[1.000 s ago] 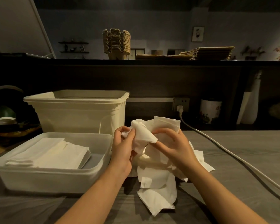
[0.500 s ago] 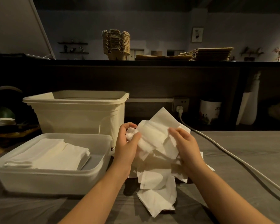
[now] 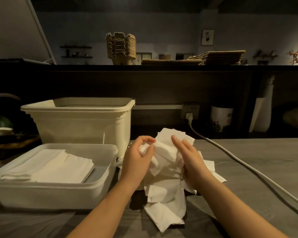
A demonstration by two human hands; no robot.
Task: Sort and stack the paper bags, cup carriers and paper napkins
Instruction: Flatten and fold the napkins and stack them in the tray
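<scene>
A loose heap of white paper napkins (image 3: 163,191) lies on the grey table in front of me. My left hand (image 3: 136,158) pinches the crumpled left edge of the top napkin (image 3: 165,145). My right hand (image 3: 189,158) rests on its right side with the fingers fairly straight. A neat stack of flat napkins (image 3: 50,165) lies in the shallow translucent tray (image 3: 103,184) at the left. On the dark shelf behind stand a stack of pulp cup carriers (image 3: 121,47) and a flat pile of brown paper bags (image 3: 205,59).
A deep cream tub (image 3: 83,124) stands behind the tray. A white power cable (image 3: 244,167) runs from a wall socket (image 3: 190,111) across the table to the right. A white cup (image 3: 221,120) and a tall vase (image 3: 262,114) stand at the back right.
The raised napkin has come down lower onto the heap. My right hand has slid over its right side and flattened; my left hand still holds the left edge.
</scene>
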